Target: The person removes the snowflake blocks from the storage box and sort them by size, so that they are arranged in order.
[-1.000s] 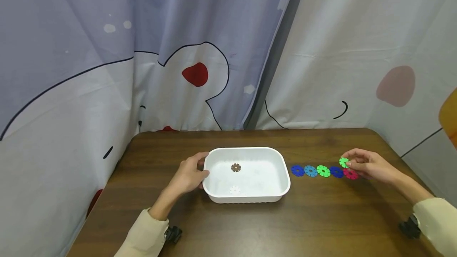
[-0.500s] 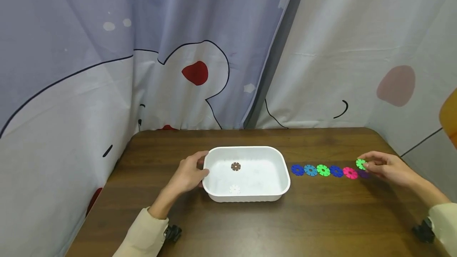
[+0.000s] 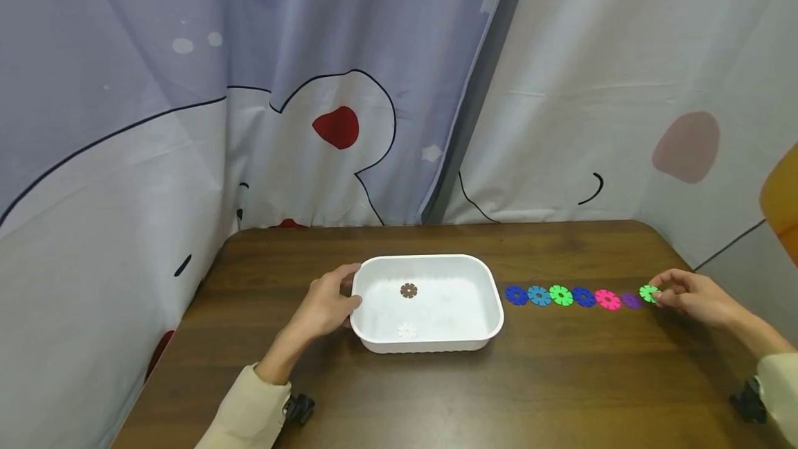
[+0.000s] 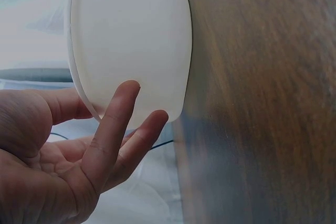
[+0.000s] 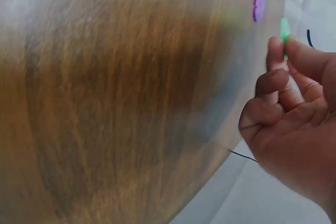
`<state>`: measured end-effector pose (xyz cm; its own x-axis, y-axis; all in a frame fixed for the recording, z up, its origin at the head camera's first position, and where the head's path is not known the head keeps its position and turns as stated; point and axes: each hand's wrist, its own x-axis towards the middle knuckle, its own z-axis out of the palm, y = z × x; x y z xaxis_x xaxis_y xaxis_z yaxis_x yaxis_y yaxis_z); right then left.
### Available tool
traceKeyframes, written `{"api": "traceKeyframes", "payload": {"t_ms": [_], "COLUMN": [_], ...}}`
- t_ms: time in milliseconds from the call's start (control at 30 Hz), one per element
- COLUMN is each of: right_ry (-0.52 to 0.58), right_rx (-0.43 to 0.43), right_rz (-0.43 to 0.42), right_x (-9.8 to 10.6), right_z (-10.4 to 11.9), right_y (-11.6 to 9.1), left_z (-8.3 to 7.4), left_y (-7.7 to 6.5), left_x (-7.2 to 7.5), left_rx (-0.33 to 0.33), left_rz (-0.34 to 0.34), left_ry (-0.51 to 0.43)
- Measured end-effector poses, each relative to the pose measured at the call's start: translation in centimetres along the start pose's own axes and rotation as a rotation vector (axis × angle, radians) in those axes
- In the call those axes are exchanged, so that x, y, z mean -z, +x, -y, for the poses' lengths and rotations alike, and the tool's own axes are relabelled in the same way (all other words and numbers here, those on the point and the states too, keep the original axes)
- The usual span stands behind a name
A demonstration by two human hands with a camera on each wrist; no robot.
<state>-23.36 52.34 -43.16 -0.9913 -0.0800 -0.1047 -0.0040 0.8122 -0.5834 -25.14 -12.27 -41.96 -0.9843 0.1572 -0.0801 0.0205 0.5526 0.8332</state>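
Note:
My left hand [image 3: 324,305] holds the left end of a white plastic tray [image 3: 430,347], with the thumb at the rim and fingers along the outer wall [image 4: 131,35]. In the tray lie a brown notched disc [image 3: 409,290] and a white notched disc [image 3: 407,330]. Between thumb and forefinger, my right hand [image 3: 698,298] pinches a green snowflake disc [image 3: 648,294], just right of a purple disc [image 3: 632,301]. The purple disc ends a row with a pink disc [image 3: 607,299], a blue disc [image 3: 583,296], another green disc [image 3: 561,295], a light blue disc [image 3: 539,296] and a dark blue disc [image 3: 516,295].
Everything stands on a brown wooden table [image 3: 399,400]. A printed curtain [image 3: 299,158] hangs right behind its back edge. The row of discs runs from beside the tray toward the table's right edge. A black wrist device [image 3: 299,409] sits at the left sleeve.
My right hand has moved right with the green disc, from above the pink disc past the purple one, which has come into view. My left hand stays on the tray.

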Motion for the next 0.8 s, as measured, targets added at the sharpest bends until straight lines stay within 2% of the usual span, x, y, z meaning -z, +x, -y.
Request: {"api": "traceKeyframes", "payload": {"t_ms": [267, 800], "right_ry": [-0.033, -0.093], "right_rx": [-0.043, -0.039], "right_rz": [0.016, 0.007], "right_x": [-0.27, -0.62], "right_z": [-0.62, -0.48], "right_y": [0.28, 0.31], "left_z": [0.21, 0.02], "left_y": [-0.05, -0.02], "left_x": [0.18, 0.06], "left_rx": [0.004, 0.000], "left_rz": [-0.005, 0.003], "left_ry": [0.001, -0.002]}}
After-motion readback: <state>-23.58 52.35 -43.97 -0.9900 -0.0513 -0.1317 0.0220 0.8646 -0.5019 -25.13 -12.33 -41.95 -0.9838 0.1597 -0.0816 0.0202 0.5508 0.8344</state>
